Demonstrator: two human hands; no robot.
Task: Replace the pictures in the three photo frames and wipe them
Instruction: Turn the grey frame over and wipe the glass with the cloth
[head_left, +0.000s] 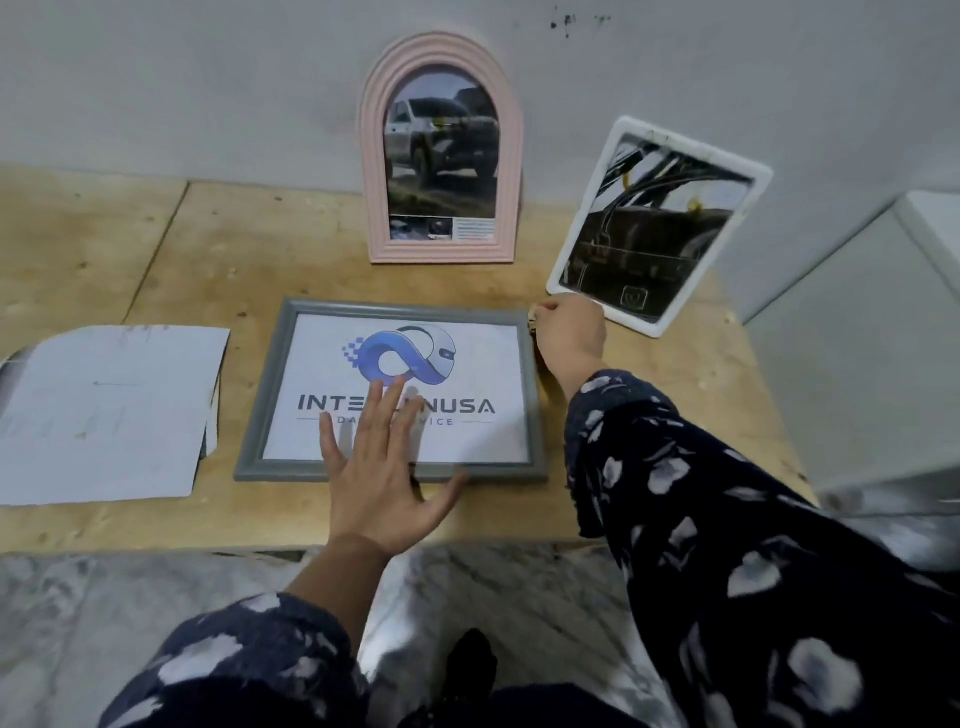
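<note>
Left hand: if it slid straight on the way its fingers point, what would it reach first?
The left hand lies flat on the grey frame, fingers toward the wall. Straight on, it would probably cross the logo print, then meet the frame's far edge, and beyond that the pink arched frame.

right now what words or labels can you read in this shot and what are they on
"INTE...NUSA": large dark letters on the print in the flat grey rectangular frame; the open left hand hides the middle letters.
"DA... ...VICE": smaller line beneath, partly hidden.
Caption block in the pink arched frame: too small to read.
White rectangular frame: no readable text.
</note>
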